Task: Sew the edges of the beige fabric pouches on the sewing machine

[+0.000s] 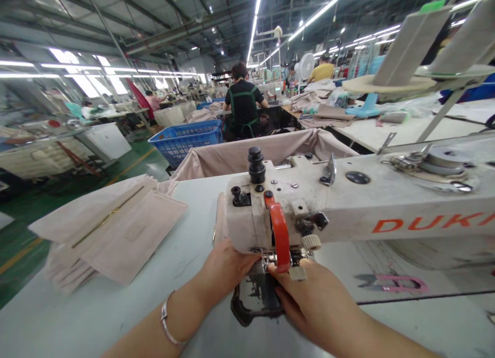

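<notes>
Right hand (320,291) and left hand (222,265) flank the sewing-machine presser foot (265,260) — whether fingers clamp anything, I cannot tell — so I should guide slowly, keeping fingertips clear.

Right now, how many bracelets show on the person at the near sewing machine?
1: a silver bracelet around the left wrist, nearer the camera than the sewing machine. The right wrist shows none; any farther up would be out of frame.
</notes>
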A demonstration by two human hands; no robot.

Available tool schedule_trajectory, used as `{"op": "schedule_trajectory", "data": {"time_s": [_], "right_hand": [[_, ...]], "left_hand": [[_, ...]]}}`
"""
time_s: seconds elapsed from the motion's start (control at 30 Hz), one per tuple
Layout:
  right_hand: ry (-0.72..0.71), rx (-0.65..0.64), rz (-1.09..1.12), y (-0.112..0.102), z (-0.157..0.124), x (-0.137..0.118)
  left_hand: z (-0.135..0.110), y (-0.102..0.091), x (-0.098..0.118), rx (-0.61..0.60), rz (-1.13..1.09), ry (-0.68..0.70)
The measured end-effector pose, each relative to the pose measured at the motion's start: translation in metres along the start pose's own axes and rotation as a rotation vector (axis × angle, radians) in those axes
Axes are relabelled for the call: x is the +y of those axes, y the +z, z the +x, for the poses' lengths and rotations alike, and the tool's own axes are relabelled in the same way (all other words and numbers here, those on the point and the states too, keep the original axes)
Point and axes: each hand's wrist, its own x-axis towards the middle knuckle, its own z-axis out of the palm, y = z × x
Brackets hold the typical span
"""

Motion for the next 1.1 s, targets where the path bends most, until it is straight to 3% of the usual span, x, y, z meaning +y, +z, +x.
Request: {"op": "schedule_trajectory", "data": {"time_s": [0.27,0.57,0.8,0.93,1.1], "right_hand": [[0.016,-0.015,0.015,0.000,0.001,-0.002],[0.025,-0.048,0.087,-0.001,-0.001,0.001],[-0.009,-0.059,0.047,-0.001,-0.002,0.003],[-0.119,-0.076,0.084,-0.005,-0.006,0.008],[-0.233,-0.068,0.116,-0.007,-0.012,0.016]], "left_hand": [[-0.006,0.006,-0.006,-0.020,-0.016,-0.057],[-0.008,-0.018,0.032,-0.136,-0.087,-0.182],[-0.017,-0.019,0.034,-0.194,-0.164,-0.286],[-0.032,-0.025,0.051,-0.184,-0.178,-0.212],[-0.067,-0.021,0.063,-0.194,-0.024,0.010]]}}
